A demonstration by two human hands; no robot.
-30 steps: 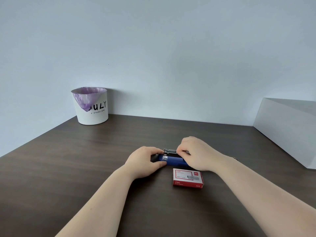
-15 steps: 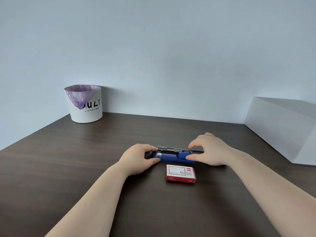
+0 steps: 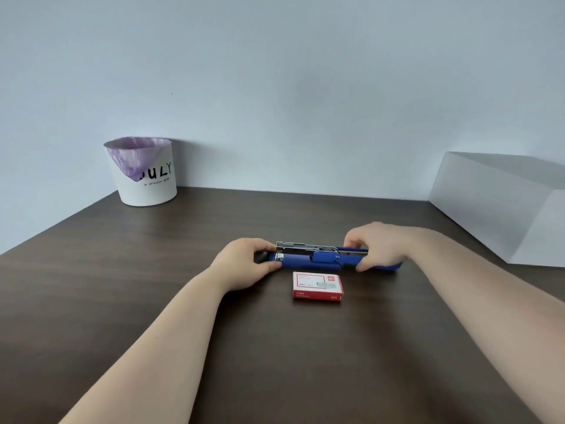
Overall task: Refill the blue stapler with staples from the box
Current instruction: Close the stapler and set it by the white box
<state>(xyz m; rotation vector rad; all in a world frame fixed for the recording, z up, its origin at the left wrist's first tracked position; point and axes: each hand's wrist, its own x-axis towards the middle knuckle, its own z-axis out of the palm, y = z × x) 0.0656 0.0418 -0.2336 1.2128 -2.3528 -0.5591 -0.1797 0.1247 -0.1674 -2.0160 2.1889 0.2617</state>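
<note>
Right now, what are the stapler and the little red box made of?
The stapler looks like blue plastic, smooth and matte, with a shiny silvery metal track on top that catches the light. The red box looks like thin printed cardboard: flat faces, sharp folded edges, a white label. Neither can be told for sure by look alone.

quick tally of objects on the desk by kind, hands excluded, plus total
Stapler, blue, opened out flat: 1
Staple box, red and white, closed: 1
Bin, white with purple liner: 1
Large white box at the right edge: 1
Total: 4
</note>
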